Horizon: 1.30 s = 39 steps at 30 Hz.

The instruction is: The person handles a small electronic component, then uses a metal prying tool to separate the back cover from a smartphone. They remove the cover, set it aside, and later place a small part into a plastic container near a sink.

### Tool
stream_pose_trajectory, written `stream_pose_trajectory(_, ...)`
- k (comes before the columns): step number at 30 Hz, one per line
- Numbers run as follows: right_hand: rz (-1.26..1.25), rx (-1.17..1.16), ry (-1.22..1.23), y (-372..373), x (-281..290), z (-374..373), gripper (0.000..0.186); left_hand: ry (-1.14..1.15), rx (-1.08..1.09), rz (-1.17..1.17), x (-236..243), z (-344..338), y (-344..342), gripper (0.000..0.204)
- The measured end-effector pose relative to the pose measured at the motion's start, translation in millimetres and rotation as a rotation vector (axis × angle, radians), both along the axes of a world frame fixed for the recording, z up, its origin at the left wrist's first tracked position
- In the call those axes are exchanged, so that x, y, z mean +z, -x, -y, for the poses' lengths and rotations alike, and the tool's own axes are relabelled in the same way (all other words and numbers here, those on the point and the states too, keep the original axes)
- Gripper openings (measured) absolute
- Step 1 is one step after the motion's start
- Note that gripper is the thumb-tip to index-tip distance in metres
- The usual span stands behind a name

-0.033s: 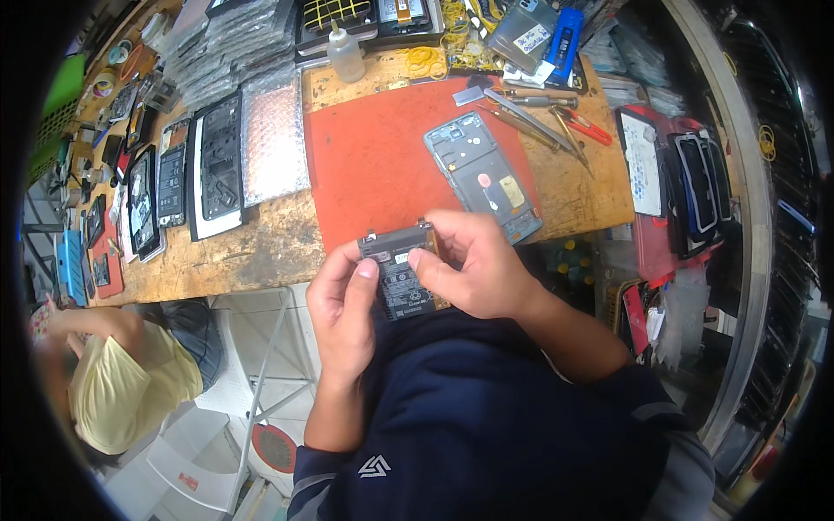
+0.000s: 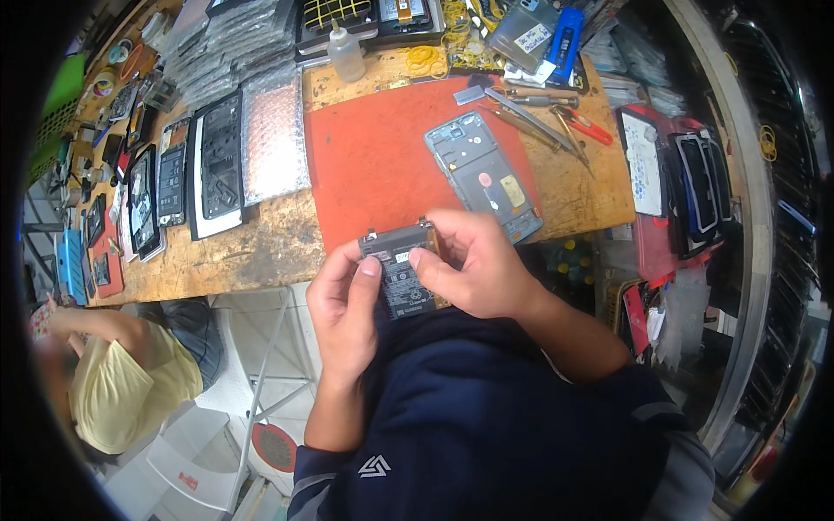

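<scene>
Between my two hands is a flat black phone battery [image 2: 405, 288] with a printed label, held just in front of the bench edge. My left hand [image 2: 344, 304] grips its left side, thumb lying on the face. From the right, my right hand [image 2: 479, 265] pinches the upper right part, with its thumb pressed near a small white sticker. Small connector tabs show along the battery's top edge. Beyond my right hand, a grey phone frame [image 2: 480, 169] with a pink and a yellowish sticker lies partly on an orange-red mat [image 2: 373, 156].
Tweezers [image 2: 528, 117], screwdrivers and red-handled pliers [image 2: 591, 128] lie right of the phone frame. A clear bottle [image 2: 346, 56] stands behind the mat. Opened phones [image 2: 172, 178] and bubble-wrapped packs [image 2: 274, 139] cover the left side. A person in a yellow shirt [image 2: 130, 386] sits at lower left.
</scene>
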State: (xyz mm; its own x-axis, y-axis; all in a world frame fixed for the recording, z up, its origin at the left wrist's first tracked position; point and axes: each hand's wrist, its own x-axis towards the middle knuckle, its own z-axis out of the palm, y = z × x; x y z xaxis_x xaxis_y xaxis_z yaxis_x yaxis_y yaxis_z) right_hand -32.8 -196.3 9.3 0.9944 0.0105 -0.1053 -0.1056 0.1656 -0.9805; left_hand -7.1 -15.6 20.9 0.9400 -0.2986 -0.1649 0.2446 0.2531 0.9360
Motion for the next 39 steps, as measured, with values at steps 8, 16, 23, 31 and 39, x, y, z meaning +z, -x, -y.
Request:
stream_pose_trajectory(8,0.066,0.057,0.08,-5.2,4.7,5.6,0.007,-0.148,-0.028,0.125,4.1,-0.3,-1.5,0.024)
stream_pose_trajectory(16,-0.025,0.036,0.054,-6.1,11.5,5.0,0.021,-0.16,0.019,0.099,3.2,0.5,1.9,0.025)
stream_pose_trajectory(23,-0.033,0.071,-0.287,-5.5,1.6,10.3,0.017,-0.047,0.043,0.034,0.4,0.2,-1.8,0.024)
stream_pose_trajectory(31,-0.046,0.058,-0.013,-3.8,4.7,4.3,0.012,-0.057,-0.001,0.063,-0.1,-2.6,0.6,0.024)
stream_pose_trajectory(39,-0.049,0.067,-0.108,-7.6,5.7,2.5,0.018,-0.03,0.016,0.117,-5.1,3.1,-4.6,0.017)
